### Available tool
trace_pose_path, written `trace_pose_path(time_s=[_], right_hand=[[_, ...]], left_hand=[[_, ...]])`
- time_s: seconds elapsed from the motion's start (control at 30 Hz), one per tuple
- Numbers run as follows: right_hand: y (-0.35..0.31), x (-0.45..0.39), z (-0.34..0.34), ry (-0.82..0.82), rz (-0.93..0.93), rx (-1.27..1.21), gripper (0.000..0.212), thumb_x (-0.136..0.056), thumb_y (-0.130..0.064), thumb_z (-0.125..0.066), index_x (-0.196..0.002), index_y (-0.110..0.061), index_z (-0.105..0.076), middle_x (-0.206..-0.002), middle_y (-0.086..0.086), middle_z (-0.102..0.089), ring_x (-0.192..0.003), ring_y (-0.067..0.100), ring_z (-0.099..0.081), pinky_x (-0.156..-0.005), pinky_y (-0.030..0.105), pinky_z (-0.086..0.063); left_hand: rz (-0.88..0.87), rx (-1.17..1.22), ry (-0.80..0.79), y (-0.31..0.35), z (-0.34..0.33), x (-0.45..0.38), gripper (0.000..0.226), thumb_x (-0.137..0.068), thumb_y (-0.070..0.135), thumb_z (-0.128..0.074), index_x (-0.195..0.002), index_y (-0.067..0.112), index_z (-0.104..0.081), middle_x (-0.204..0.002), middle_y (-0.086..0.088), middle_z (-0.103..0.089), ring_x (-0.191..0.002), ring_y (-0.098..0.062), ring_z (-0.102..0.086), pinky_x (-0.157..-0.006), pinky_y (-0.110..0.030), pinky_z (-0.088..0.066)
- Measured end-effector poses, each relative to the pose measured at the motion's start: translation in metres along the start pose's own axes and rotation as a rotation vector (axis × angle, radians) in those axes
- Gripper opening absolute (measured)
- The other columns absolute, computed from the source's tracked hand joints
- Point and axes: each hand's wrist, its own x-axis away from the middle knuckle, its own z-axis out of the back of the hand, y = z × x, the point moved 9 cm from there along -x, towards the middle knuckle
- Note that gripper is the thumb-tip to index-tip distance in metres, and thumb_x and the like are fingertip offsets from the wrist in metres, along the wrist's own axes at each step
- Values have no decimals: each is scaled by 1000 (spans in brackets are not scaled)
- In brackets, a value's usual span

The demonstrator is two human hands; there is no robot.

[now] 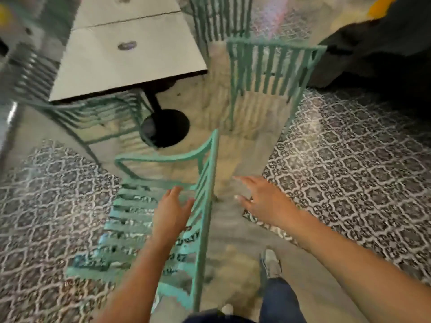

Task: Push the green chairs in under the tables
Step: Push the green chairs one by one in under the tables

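Note:
A green slatted metal chair stands just below me, out from the white table, its backrest rail running along its right side. My left hand hovers open over the seat beside that rail, not gripping it. My right hand is open with fingers spread, in the air to the right of the chair. A second green chair stands to the right of the table, its slatted back toward me. A third green chair sits partly under the table's near left edge. The picture is motion-blurred.
The table rests on a black post with a round base. More green chair backs stand further back. A dark shape fills the upper right. Patterned floor tiles flank a plain strip. My shoe is at the bottom.

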Motion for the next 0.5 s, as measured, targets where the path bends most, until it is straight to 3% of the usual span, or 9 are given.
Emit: trace_pose_path(time_s=[0.17,0.3,0.5], right_hand=[[-11,-79,0,-189,328,56,55,-98,-40,-47,-148,-20,-35,-146,2,-41,-134,22,-36,-105,29,-30],[-23,-117,-8,-283,550,92,53,-96,-43,-49,-144,-23,-40,-144,-6,-43,-133,14,-36,-104,28,-34],[-37,-162,-42,-423,802,170,51,-95,-41,-52,-141,-19,-44,-140,-2,-47,-131,15,-38,-108,27,-28]], left_hand=[[268,29,144,-15,6,15,48,-94,41,-55,-133,13,-51,-133,-13,-54,-116,-30,-56,-96,-41,-46],[439,56,203,-15,-11,39,52,-92,52,-50,-136,25,-47,-138,1,-51,-97,-17,-63,-94,-40,-49],[623,32,256,-25,-43,55,48,-93,47,-49,-134,22,-52,-132,3,-55,-113,-17,-56,-94,-32,-44]])
